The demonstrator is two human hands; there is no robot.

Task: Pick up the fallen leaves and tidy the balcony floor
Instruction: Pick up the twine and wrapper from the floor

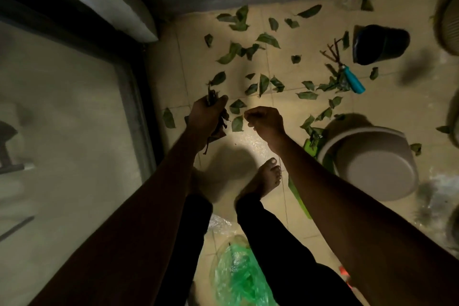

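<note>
**Leaves bunched in the left, floor littered beyond**

My left hand (208, 113) grips a bunch of picked leaves (219, 126), which I judge is to keep the right hand (267, 120) free for gathering. The hands are just beside each other and not touching. The right is curled tight, and I cannot tell whether it pinches anything. Fallen leaves (263, 83) lie scattered on the balcony floor (248, 141), the nearest between the hands and most farther off. A green bag (238, 278) lies near, by my legs, likely for the bunch.

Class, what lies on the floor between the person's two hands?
In the head view, two green leaves lie on the tiles between the left hand, gripping a leaf bunch, and the curled right hand.
</note>
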